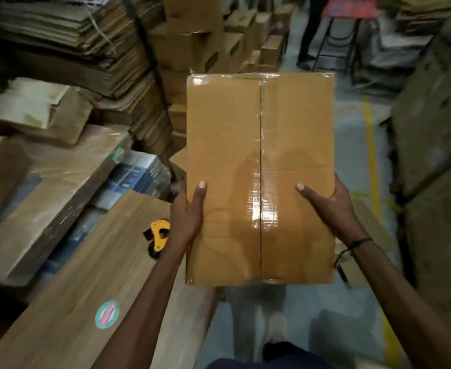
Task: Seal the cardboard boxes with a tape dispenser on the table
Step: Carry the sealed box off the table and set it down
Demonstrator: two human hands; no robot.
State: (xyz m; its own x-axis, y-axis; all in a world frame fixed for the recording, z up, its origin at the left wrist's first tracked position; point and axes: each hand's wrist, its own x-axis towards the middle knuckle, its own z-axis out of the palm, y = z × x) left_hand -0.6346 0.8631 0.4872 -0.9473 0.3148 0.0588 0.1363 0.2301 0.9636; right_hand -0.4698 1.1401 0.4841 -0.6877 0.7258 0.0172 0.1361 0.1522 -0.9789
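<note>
Careful: your 2 hands, left hand (189, 209) and right hand (328, 206), clasp the taped cardboard box (260, 145) midair beyond the table (85, 262); glossy tape could slip. Tape dispenser (159, 235) lies behind.

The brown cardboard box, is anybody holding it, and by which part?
Yes. Both hands hold the taped brown cardboard box by its long side edges near the close end: left hand, right hand, thumbs on top.

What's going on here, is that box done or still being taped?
A person holds a cardboard box up off the table, left hand and right hand gripping its sides. Clear tape already runs along the centre seam and far edge. The yellow tape dispenser lies on the table, untouched.
</note>
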